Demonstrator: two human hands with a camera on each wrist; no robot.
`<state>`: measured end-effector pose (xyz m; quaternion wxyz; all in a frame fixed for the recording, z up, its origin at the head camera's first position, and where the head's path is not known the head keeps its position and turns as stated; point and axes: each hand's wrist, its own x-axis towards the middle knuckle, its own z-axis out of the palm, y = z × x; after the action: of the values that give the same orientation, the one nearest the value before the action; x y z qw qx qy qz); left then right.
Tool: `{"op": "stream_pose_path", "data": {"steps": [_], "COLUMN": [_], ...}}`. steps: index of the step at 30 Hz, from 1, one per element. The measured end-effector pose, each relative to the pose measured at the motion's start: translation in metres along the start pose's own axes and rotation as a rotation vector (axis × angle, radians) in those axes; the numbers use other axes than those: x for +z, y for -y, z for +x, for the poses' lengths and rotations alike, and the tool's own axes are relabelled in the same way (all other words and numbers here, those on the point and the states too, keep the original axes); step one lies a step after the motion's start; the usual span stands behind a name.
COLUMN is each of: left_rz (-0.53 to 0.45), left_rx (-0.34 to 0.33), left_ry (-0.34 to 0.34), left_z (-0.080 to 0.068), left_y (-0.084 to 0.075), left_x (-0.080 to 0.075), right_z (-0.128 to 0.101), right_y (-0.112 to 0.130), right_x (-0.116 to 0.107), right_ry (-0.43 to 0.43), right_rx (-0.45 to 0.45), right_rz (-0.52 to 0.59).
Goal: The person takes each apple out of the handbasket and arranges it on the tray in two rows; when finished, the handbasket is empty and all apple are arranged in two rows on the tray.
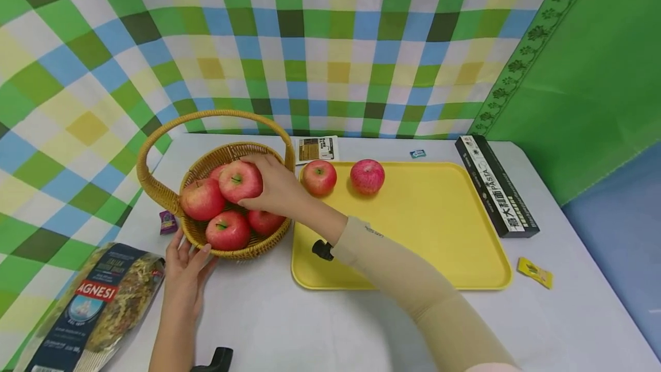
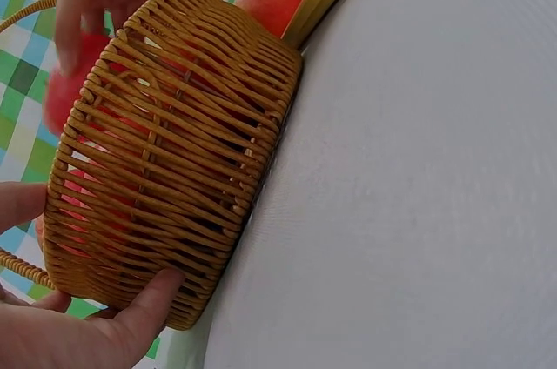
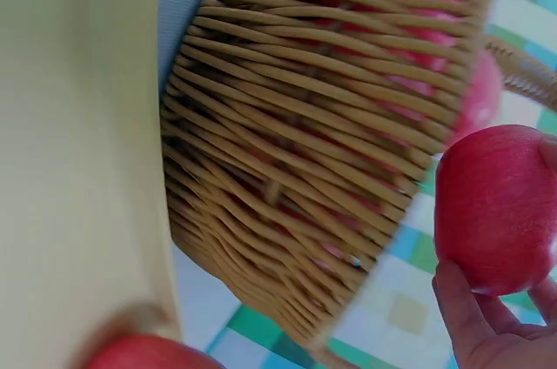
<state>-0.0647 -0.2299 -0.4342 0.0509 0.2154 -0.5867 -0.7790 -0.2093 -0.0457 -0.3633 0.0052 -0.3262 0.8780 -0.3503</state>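
A wicker basket (image 1: 248, 252) with a tall arched handle holds several red apples. My right hand (image 1: 276, 185) grips one apple (image 1: 240, 181) over the basket opening, with its fingertips around the fruit. In the right wrist view this apple (image 3: 496, 208) shows beside the basket's rim, the fingers under and behind it. My left hand (image 1: 187, 263) rests against the near-left side of the basket, thumb at the front and fingers at the left. The left wrist view has its spread fingers (image 2: 155, 304) touching the woven wall.
Right of the basket lies a yellow tray (image 1: 413, 234) with two apples (image 1: 367, 177) at its back left. A black pasta box (image 1: 496, 185) lies along its right side. A pasta bag (image 1: 98, 309) lies front left. Small packets (image 1: 535, 272) and a printed card (image 1: 317, 148) lie around.
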Motion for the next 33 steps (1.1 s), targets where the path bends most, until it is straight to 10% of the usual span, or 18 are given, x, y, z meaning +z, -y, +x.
{"op": "stream_pose_path", "data": {"steps": [15,24,33], "left_rz": [-0.031,-0.023,-0.018], "left_rx": [-0.027,-0.013,-0.025], "left_ry": [-0.011,0.003,-0.038], "left_z": [0.001,0.002,0.001], "left_y": [-0.001,0.002,0.003], "left_x": [-0.002,0.001,-0.001], "right_z": [-0.050,-0.100,-0.139], "right_y": [0.019,-0.012,-0.073], "right_x": [-0.060,-0.108,-0.156], "right_ry": [0.038,-0.117,-0.303], "right_rx": [-0.111,-0.081,0.180], "right_rz": [0.136,0.275,0.344]}}
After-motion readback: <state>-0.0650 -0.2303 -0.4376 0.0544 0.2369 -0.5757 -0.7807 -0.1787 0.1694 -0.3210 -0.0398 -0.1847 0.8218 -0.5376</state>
